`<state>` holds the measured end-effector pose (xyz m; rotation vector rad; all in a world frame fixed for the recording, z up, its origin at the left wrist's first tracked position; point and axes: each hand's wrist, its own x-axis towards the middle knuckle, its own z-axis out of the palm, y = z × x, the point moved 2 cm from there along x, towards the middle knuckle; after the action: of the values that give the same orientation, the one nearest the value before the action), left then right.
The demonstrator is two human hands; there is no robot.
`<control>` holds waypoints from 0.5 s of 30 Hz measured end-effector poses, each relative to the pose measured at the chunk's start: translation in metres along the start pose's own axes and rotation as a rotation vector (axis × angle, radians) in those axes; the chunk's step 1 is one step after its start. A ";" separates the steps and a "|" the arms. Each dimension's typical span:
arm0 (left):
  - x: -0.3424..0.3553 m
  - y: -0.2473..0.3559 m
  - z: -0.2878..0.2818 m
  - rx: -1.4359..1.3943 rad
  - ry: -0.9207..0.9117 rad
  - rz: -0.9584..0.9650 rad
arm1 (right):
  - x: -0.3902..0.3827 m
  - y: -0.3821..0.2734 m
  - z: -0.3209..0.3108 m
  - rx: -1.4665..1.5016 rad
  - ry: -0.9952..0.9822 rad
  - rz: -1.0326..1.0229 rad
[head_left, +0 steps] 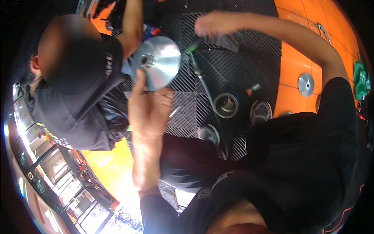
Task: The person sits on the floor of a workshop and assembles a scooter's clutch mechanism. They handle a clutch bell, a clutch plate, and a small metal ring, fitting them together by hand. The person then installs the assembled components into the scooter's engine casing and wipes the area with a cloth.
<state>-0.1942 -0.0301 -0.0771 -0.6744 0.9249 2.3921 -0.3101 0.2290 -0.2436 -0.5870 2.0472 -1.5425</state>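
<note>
My left hand (152,101) grips a shiny silver metal disc (161,64) with a hub hole, fingers at its lower edge and thumb on its face. My right hand (210,27) is stretched forward over a dark crumpled item (230,42) at the top of the mat, its fingers blurred. Below it a long tool (200,78) with a green end lies on the black ribbed mat (194,103). A round container (226,105) with a dull interior and a small cylindrical item (252,89) with an orange end are nearby.
A co-worker (89,101) in dark clothes crouches at my left, an arm beside the disc. On the orange tiled floor (290,50) at right lie a second silver disc (306,85), a metal tool (323,33) and a green bag (361,80). My shoes (261,114) rest on the mat.
</note>
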 end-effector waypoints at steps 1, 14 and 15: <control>0.003 0.001 0.003 0.005 -0.007 0.027 | -0.029 -0.014 0.032 -0.455 -0.222 -0.004; -0.023 -0.007 0.007 0.013 -0.117 -0.007 | -0.138 -0.001 0.174 -1.031 -0.713 -0.471; -0.022 -0.008 0.005 0.016 -0.104 -0.003 | -0.138 -0.001 0.175 -0.960 -0.691 -0.445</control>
<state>-0.1742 -0.0270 -0.0640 -0.5396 0.8975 2.3905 -0.0926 0.1828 -0.2634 -1.7249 2.0211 -0.2831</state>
